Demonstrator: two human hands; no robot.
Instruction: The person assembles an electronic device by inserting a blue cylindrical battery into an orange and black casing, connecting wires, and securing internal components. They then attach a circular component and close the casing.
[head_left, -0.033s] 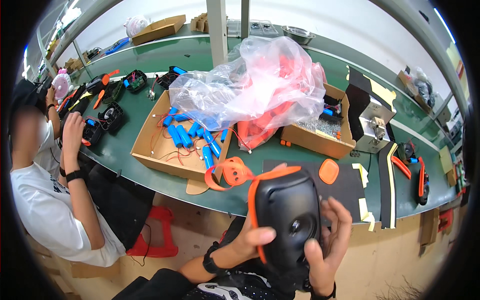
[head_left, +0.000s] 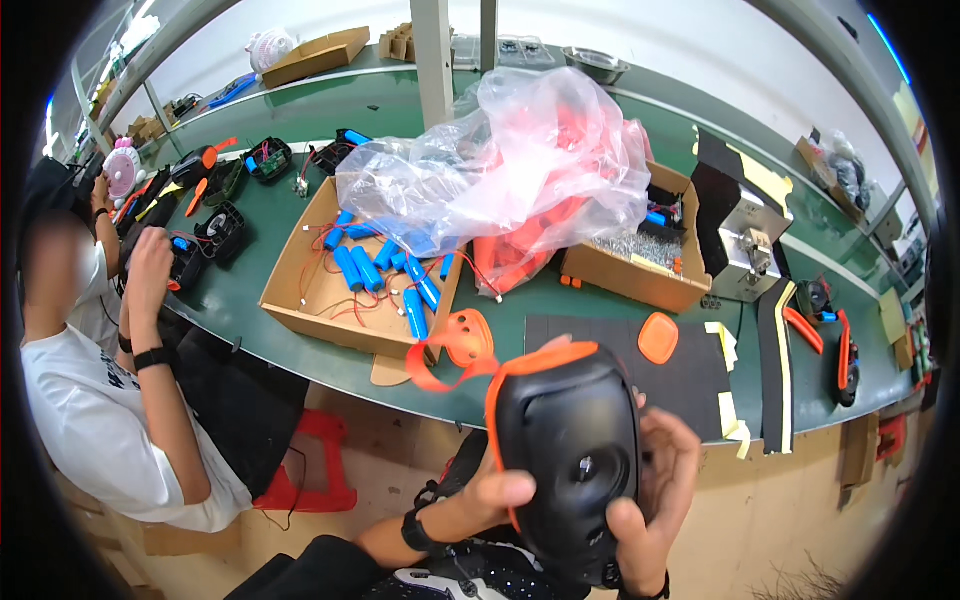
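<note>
Above my lap I hold a rounded black plastic housing point(head_left: 565, 430) with an orange rim and a round recess with a shiny centre in its face. My left hand point(head_left: 495, 500) grips its left edge, thumb on the front and the other fingers hidden behind. On the opposite side my right hand point(head_left: 655, 490) is closed round it, thumb on the lower front. An orange strip point(head_left: 440, 375) sticks out from its upper left. Just beyond, a flat orange piece with holes point(head_left: 467, 338) lies by a carton, and an orange rounded cover point(head_left: 658, 338) rests on a black mat point(head_left: 600, 330).
A carton point(head_left: 300, 325) holds blue battery cells with red wires. Clear plastic bags point(head_left: 500, 170) of orange parts lie against a carton of screws point(head_left: 640, 285). At right stands a metal fixture point(head_left: 745, 255). On the left a co-worker point(head_left: 120, 430) handles black housings.
The housing has turned slightly in my hands, and its top has shifted a little left and down. Both hands keep their hold.
</note>
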